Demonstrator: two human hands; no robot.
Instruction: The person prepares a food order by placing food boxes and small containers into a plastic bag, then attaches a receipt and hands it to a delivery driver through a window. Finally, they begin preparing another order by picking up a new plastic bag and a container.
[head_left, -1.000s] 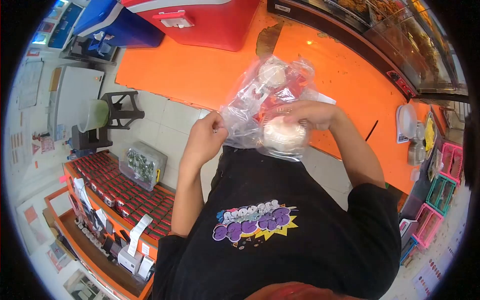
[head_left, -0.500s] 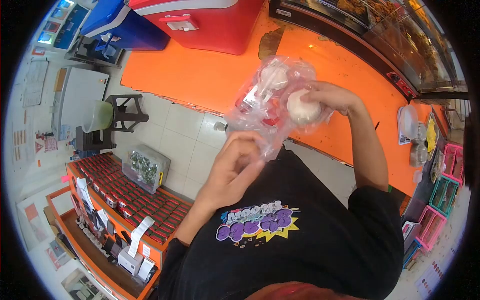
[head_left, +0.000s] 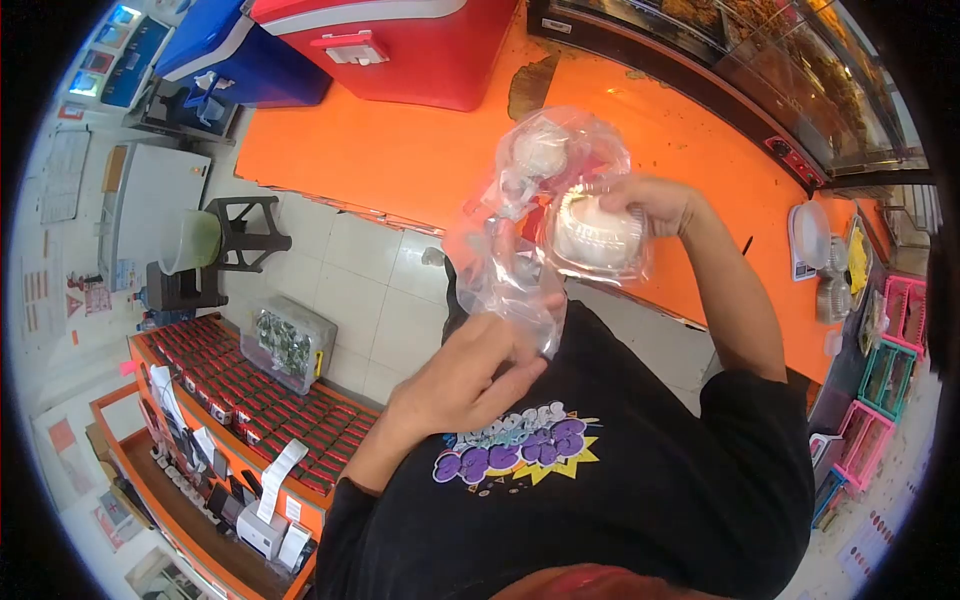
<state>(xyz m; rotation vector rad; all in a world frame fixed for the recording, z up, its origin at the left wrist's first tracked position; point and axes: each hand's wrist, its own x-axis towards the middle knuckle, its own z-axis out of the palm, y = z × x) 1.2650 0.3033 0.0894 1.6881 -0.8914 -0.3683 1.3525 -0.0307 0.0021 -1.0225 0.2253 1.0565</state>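
My left hand [head_left: 465, 375] is closed on the gathered edge of a thin clear plastic bag [head_left: 515, 305], in front of my shirt. My right hand [head_left: 650, 205] grips a clear plastic clamshell container [head_left: 635, 262] by its far right side. Inside it lies a smooth white mound [head_left: 597, 230], perhaps rice. Just beyond, over the orange table [head_left: 360, 150], is another clear container [head_left: 600, 130] with a white mound [head_left: 540, 150] in it. Red pieces show through the plastic between the two containers.
A red cooler box [head_left: 400, 60] and a blue one [head_left: 250, 65] stand at the table's back left. The glass display case [head_left: 720, 90] with fried food is at the back right. Stacked clear containers [head_left: 832, 300] sit at the right. Below left is a counter of red packs [head_left: 270, 400].
My right hand has drawn the clamshell toward me and slightly left, so it shows more clearly apart from the bag. My left hand has moved down toward my shirt with the bag's edge.
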